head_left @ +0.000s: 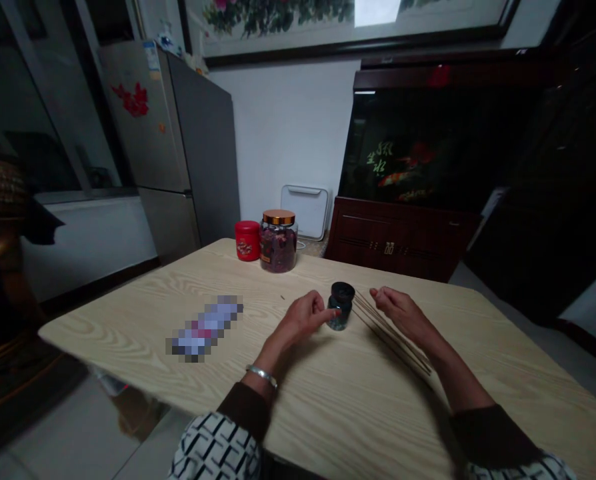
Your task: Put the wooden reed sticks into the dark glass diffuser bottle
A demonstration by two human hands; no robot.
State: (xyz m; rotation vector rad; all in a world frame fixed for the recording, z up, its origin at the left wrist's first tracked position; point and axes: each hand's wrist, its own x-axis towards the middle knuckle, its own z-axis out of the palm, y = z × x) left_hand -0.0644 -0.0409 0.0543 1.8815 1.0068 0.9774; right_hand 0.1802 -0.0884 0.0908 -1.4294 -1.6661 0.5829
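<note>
A small dark glass jar (339, 319) with a black top stands upright on the table. My left hand (303, 319) is at its left side, with the thumb across the front of the glass and the other fingers curled. To the right of the jar, several thin brown sticks (395, 340) slant from beside it toward the front right. Over their far ends is my right hand (401, 312), its fingers pinched together and raised. Whatever the fingertips hold, if anything, is too small to make out.
The pale wooden table (478, 347) carries a red canister (248, 241) and a big jar of dried flowers (279, 247) at the back. A blurred-out flat object (205, 328) lies on the left. Beyond are a fridge (203, 147) and a fish tank (418, 147). A person (5, 233) is at far left.
</note>
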